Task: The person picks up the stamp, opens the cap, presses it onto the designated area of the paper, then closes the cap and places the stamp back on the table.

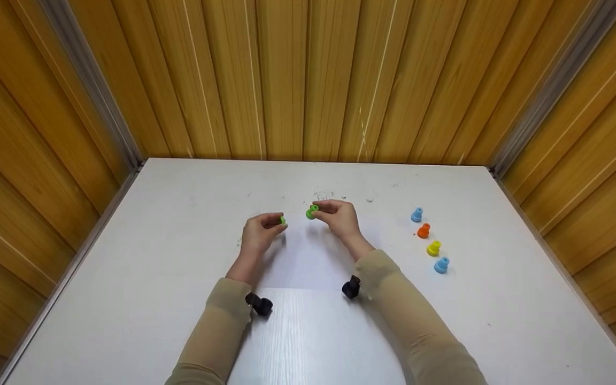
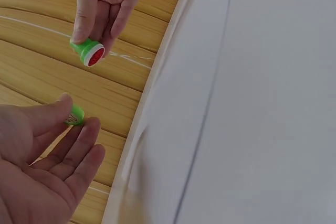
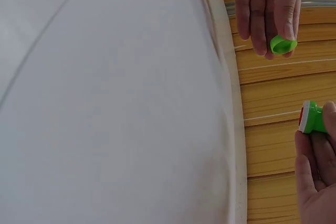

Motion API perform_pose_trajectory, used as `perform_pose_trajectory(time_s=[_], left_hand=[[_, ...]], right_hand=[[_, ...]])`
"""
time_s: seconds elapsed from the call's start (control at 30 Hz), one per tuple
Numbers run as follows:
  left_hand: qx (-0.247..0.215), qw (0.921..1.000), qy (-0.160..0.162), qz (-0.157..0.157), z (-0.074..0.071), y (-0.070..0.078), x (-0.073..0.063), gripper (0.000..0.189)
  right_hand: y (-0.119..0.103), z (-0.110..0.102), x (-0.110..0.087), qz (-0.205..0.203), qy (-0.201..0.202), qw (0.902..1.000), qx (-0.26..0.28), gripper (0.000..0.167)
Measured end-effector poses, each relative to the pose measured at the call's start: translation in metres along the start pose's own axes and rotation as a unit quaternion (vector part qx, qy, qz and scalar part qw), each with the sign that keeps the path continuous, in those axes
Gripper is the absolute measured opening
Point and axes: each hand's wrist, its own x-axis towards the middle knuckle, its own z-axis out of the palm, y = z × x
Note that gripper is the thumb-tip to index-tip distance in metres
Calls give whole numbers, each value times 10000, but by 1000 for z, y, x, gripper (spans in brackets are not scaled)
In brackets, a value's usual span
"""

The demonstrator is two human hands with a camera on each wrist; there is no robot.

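My right hand (image 1: 343, 222) pinches a small green self-inking stamp (image 1: 312, 213) between thumb and fingers, above the sheet of paper (image 1: 302, 267). Its white-rimmed red stamping face (image 2: 96, 56) is bare in the left wrist view. To its left, my left hand (image 1: 257, 233) holds the stamp's green cap (image 3: 283, 45) by thumb and fingertips, the hollow side showing in the right wrist view. A patterned top of the cap (image 2: 76, 114) faces the left wrist camera. Stamp and cap are apart, with a short gap between the two hands.
On the white table (image 1: 142, 299), a slanting row of stamps stands at the right: a blue one (image 1: 417, 215), an orange one (image 1: 423, 230), a yellow one (image 1: 433, 248) and another blue one (image 1: 441, 265). Wood-look panels (image 1: 281, 80) wall the back and sides.
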Motion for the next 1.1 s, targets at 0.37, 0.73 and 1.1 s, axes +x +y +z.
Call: perform_pose_trajectory(time_s=[0.37,0.73,1.1], left_hand=[[211,9997,73,-114,-5,-5,1,30],[229,9991,-12,-355,-4,-4,2,30],[249,9988,-126,-411,-4,-4,2,31]], right_hand=[[10,23,13,368,-280,9935,-1043,23],[11,29,12,564,-747,9863,-1357,23],[12,29,13,444,-901,9811,-1656,19]])
